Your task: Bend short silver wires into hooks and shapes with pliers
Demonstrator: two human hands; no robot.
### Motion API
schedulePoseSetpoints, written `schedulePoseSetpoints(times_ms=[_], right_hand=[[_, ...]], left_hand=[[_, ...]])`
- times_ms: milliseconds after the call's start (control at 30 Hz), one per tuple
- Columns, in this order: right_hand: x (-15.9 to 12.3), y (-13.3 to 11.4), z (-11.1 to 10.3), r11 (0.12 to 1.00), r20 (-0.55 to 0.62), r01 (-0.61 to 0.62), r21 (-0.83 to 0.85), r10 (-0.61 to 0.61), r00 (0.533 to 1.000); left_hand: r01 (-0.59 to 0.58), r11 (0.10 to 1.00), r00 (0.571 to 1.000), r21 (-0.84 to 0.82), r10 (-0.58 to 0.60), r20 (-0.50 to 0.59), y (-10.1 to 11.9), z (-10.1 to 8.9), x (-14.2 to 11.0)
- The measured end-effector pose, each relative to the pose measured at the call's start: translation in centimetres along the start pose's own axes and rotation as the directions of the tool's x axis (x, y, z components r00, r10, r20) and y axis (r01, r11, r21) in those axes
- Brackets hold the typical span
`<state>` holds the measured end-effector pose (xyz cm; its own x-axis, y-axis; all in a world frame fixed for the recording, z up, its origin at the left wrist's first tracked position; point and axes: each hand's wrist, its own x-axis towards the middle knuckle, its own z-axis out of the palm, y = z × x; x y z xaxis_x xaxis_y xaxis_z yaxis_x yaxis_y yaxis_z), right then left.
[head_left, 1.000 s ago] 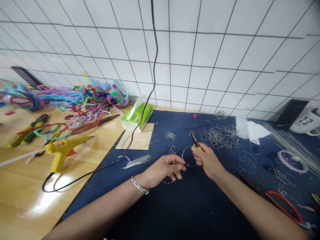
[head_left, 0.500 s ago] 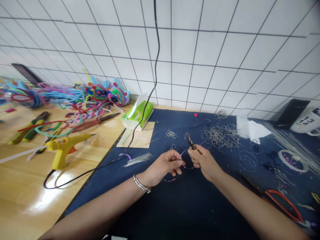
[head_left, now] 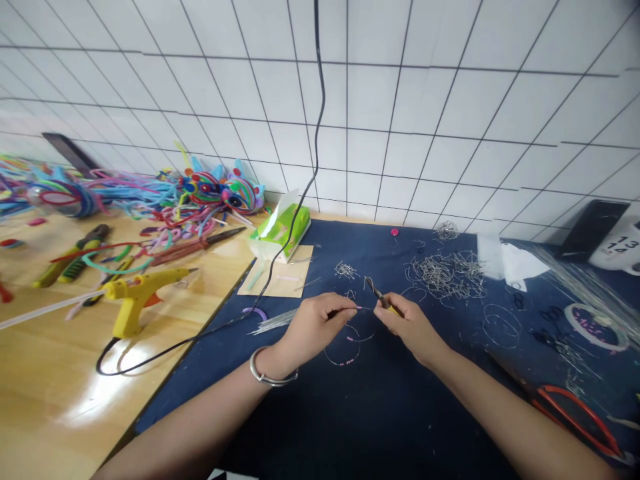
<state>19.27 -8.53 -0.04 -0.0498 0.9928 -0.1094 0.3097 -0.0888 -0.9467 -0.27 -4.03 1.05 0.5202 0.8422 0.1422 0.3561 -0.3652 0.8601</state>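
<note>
My left hand (head_left: 314,324), with a silver bangle on the wrist, is closed in a pinch on a thin wire strung with pink beads (head_left: 353,309). My right hand (head_left: 411,327) grips small yellow-handled pliers (head_left: 378,295), whose jaws point up and left beside the wire's end. The two hands sit close together over a dark blue mat (head_left: 360,413). Just below them on the mat lies a curved wire with pink beads (head_left: 343,360).
A heap of bent wire pieces (head_left: 447,273) and a bundle of straight wires (head_left: 270,321) lie on the mat. On the wooden table at left are a yellow glue gun (head_left: 135,293), its black cable (head_left: 200,337), pipe cleaners (head_left: 150,207) and a green tissue pack (head_left: 280,230). Red-handled pliers (head_left: 580,417) lie right.
My left hand has turned and closed on the beaded wire, pulling it out straight. The right hand with the pliers has moved slightly left and lower, towards the wire's end.
</note>
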Motion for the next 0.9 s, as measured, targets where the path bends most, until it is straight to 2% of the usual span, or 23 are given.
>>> schedulePoseSetpoints(times_ms=[100, 200, 367, 533, 633, 700, 767, 833, 900], right_hand=[[0.0, -0.1, 0.1, 1.0, -0.005, 0.01, -0.022, -0.01, 1.0], [0.0, -0.3, 0.1, 0.997, -0.006, 0.035, -0.069, -0.036, 0.999], [0.0, -0.5, -0.2, 0.987, 0.006, 0.052, -0.152, -0.052, 0.999], [0.1, -0.4, -0.3, 0.989, -0.003, 0.054, -0.135, -0.054, 0.999], [0.1, -0.5, -0.5, 0.995, -0.059, 0.053, -0.088, -0.058, 0.997], [0.0, -0.6, -0.7, 0.998, -0.105, 0.042, -0.053, -0.048, 0.993], [0.0, -0.6, -0.9, 0.999, -0.134, 0.028, -0.023, -0.031, 0.991], [0.1, -0.4, -1.0, 1.0, -0.144, 0.018, -0.005, -0.018, 0.989], [0.3, -0.3, -0.9, 1.0, -0.144, 0.013, 0.001, -0.013, 0.99]], left_hand=[[-0.079, 0.983, 0.997, 0.166, 0.077, 0.019, 0.4, -0.6, -0.1], [-0.106, 0.975, 0.991, 0.194, 0.089, 0.095, 0.5, -0.9, 0.0], [-0.048, 0.996, 0.992, 0.08, 0.038, 0.117, 0.0, -1.0, 0.4], [0.159, 0.971, 0.98, -0.18, -0.134, 0.146, -1.2, -0.4, 0.5], [0.221, 0.875, 0.975, -0.43, -0.204, 0.088, -1.7, -0.2, 0.9], [0.164, 0.771, 0.968, -0.616, -0.247, -0.051, -1.9, -0.3, 1.2], [0.085, 0.658, 0.934, -0.748, -0.314, -0.17, -2.2, -0.3, 1.4], [0.103, 0.562, 0.912, -0.821, -0.382, -0.147, -2.5, 0.0, 1.3], [0.226, 0.473, 0.903, -0.852, -0.429, 0.002, -2.5, 0.4, 1.1]])
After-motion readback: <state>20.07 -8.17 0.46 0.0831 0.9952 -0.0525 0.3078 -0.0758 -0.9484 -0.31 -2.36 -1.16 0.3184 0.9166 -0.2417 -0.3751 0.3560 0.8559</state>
